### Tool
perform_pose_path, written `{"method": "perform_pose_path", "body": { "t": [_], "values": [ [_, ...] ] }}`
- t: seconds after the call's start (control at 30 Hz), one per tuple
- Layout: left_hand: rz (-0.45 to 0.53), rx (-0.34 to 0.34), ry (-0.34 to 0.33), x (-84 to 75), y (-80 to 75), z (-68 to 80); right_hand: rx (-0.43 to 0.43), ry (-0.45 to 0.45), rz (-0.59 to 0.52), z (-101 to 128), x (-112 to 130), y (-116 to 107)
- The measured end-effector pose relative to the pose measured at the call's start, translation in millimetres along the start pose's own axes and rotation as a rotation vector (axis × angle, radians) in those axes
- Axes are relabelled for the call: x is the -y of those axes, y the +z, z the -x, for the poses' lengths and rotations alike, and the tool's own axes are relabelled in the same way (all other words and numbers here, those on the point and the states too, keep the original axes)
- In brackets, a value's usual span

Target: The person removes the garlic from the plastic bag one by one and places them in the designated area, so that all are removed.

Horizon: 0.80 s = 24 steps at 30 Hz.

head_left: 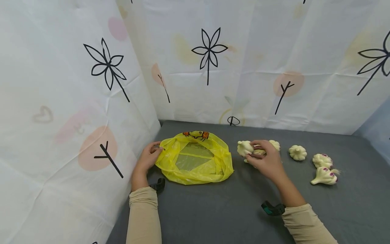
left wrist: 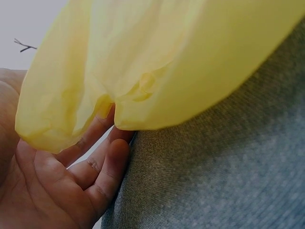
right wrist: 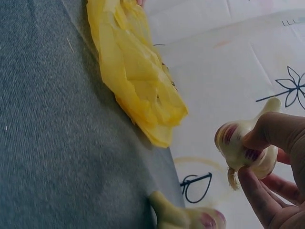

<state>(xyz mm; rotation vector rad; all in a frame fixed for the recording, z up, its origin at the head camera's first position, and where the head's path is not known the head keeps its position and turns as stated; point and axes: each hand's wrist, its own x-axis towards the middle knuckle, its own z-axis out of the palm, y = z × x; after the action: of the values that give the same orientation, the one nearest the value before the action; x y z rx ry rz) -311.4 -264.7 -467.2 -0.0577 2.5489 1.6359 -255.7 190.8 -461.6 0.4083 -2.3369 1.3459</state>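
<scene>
A yellow plastic bag (head_left: 195, 176) lies on the grey surface with its mouth spread wide. My left hand (head_left: 147, 159) holds the bag's left rim. In the left wrist view the yellow plastic hides the thumb and some fingertips of that hand (left wrist: 62, 186). To the right of the bag, my right hand (head_left: 266, 159) pinches a garlic bulb (head_left: 244, 148) between thumb and fingers. Purple streaks and a root tuft show on this bulb (right wrist: 248, 148) in the right wrist view, where it is off the surface. Another garlic bulb (right wrist: 188, 218) appears below it.
Beyond the right hand is a partly covered garlic bulb (head_left: 275, 145). Farther right are a pale garlic bulb (head_left: 297, 153) and two purple-marked ones, the upper garlic bulb (head_left: 322, 160) and the lower garlic bulb (head_left: 324, 176). Patterned white cloth (head_left: 182, 101) hangs behind and at the left.
</scene>
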Motion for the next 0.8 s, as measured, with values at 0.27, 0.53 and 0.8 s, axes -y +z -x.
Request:
{"method": "perform_pose_path", "body": {
  "t": [0.27, 0.53, 0.8],
  "values": [
    [-0.005, -0.027, -0.002, 9.5, 1.4, -4.8, -0.018, 0.008, 0.040, 5.6, 31.4, -23.8],
    [-0.012, -0.001, 0.010, -6.8, -1.8, 7.4, -0.032, 0.052, 0.036, 8.9, 11.9, -37.9],
    [-0.002, 0.001, 0.001, -8.6, 0.3, 6.9, -0.060, 0.069, 0.102, 11.0, -17.2, -59.7]
  ]
}}
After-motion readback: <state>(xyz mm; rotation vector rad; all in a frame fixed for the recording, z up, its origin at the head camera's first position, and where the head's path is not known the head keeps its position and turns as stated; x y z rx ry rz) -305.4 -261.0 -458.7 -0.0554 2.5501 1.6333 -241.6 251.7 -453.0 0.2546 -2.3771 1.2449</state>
